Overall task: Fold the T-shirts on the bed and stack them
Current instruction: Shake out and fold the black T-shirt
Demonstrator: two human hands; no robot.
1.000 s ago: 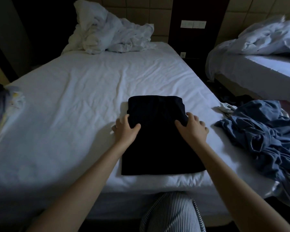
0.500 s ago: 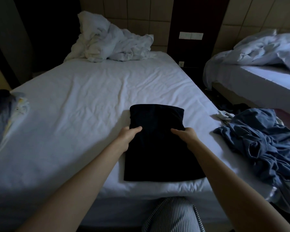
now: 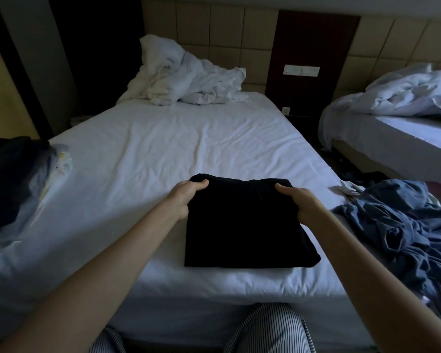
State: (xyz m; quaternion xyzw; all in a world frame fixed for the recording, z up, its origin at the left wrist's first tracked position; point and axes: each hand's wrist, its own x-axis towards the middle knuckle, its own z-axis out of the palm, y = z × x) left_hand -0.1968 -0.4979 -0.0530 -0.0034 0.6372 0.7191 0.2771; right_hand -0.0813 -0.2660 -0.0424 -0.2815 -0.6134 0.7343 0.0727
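A black T-shirt [image 3: 242,225], folded into a compact rectangle, lies near the front edge of the white bed [image 3: 163,149]. My left hand [image 3: 186,200] grips its far left corner, thumb on top and fingers underneath. My right hand [image 3: 299,202] grips the far right corner the same way. The far half looks doubled over toward me. A crumpled blue T-shirt [image 3: 402,230] lies at the bed's right edge. A stack of dark and light garments [image 3: 18,184] sits at the left edge.
A rumpled white duvet [image 3: 186,77] is heaped at the head of the bed. A second bed [image 3: 397,128] with bedding stands to the right across a narrow gap. My striped trouser knees [image 3: 262,329] press against the bed's front.
My hands went from resting flat on the black T-shirt's middle to gripping its far edge. The shirt now looks shorter and thicker, its far part folded toward me.
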